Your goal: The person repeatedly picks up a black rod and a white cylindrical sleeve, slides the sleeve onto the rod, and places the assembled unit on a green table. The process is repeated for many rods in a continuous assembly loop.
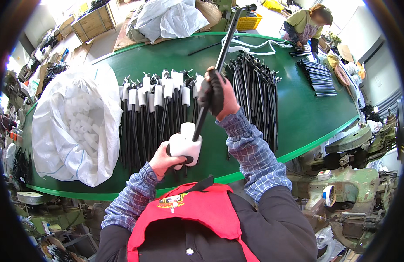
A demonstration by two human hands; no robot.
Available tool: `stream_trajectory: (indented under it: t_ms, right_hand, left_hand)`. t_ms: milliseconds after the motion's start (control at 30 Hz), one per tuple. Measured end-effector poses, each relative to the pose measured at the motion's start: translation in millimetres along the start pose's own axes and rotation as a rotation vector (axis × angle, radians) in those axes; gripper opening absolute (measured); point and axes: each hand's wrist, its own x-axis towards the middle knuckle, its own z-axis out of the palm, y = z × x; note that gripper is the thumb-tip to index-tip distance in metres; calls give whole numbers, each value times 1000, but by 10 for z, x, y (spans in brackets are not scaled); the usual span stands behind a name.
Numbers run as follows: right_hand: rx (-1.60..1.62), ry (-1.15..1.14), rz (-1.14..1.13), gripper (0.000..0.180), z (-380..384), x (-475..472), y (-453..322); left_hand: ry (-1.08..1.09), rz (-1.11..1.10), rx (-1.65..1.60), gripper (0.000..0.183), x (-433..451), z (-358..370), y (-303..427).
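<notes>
My right hand [221,95], in a dark fingerless glove, grips a long black tube [229,36] with a bent upper end. It slants down to the left. Its lower end meets the white foam sleeves [185,146] that my left hand [164,159] holds; whether it has entered one cannot be told. Left of my hands, a bundle of black rods [143,127] lies on the green table [303,124], many with white sleeves [168,88] near their far ends. Right of my right hand lies a second bundle of black rods [254,88] without sleeves.
An open white woven sack [105,137] of loose white sleeves [82,126] stands on the left. At the far right, a person [302,26] handles dark tubes beside a row of black tubes [316,78]. White strapping [254,49] lies at the back. Green machinery [349,186] stands lower right.
</notes>
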Motion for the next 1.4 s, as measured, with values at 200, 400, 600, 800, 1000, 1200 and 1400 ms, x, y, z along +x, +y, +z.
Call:
stream_trajectory:
  t_ms: [200, 400, 600, 800, 1000, 1200, 1400]
  right_hand:
    - [-892, -236, -200, 33, -215, 134, -19]
    - [-731, -117, -382, 27, -277, 51, -16]
    - [-969, -400, -268, 39, -521, -188, 349]
    - [-600, -100, -167, 46, -476, 466, 245]
    - [-1418, -90, -325, 52, -1304, 233, 1318]
    - [-1255, 326, -53, 48, -1405, -267, 2099]
    - [-1735, 476, -94, 52, -1722, -34, 1332]
  left_hand:
    - [-129, 15, 69, 57, 148, 193, 169]
    - [-34, -109, -40, 49, 337, 148, 36]
    - [82, 20, 46, 50, 639, 3, 158]
    - [227, 54, -151, 37, 1408, -192, -42]
    - [411, 96, -94, 36, 2575, -614, -17]
    - [823, 261, 1005, 59, 3419, -735, -105]
    - [550, 101, 1377, 77, 3546, -703, -305]
